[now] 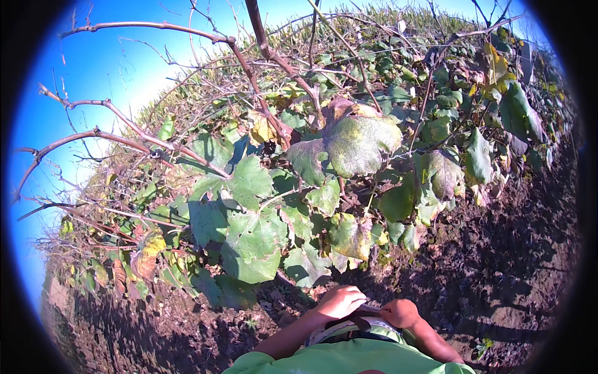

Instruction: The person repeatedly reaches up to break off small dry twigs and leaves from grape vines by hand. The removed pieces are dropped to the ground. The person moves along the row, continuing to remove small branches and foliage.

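Observation:
My left hand [341, 301] and my right hand [400, 313] are close together in front of my waist, at the lower middle of the view. Both have curled fingers on a dark band [369, 308], which runs between them above some pale cloth. Whether it is a waistband, a belt or the rim of a bag cannot be told. Just beyond the hands hang broad grapevine leaves [254, 243], green with brown and yellow patches. The green shirt [355, 357] fills the bottom edge.
Bare woody vine canes [154, 140] reach out at the upper left, and a thick cane [280, 61] slants down at the top middle. Thin trellis wire [402, 48] crosses behind. Dark soil [509, 262] with leaf litter lies at the right, and dense foliage stands farther back.

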### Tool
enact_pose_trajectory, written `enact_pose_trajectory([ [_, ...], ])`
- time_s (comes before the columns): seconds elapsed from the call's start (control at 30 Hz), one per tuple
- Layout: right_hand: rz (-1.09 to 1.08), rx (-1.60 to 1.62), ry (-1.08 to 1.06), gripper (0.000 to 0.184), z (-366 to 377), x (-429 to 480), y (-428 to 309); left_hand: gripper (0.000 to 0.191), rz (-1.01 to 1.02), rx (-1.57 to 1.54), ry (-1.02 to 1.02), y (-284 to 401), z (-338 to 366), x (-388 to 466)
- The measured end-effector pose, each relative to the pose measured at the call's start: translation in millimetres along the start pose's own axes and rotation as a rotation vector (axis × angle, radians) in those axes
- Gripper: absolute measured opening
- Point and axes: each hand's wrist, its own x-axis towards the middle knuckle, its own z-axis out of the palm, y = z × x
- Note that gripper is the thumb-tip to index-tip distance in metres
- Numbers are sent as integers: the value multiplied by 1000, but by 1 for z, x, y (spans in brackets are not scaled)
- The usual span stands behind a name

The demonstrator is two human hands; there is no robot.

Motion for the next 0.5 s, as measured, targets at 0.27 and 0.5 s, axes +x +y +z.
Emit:
enact_pose_trajectory([
  [0.27, -40, 91, 116, 29, -12, -4, 21, 23, 359, 328, 712, 123, -217, 26],
  [0.5, -66, 52, 163, 28, -10, -2, 31, 22, 259, 966, 965, 149, -358, 98],
])
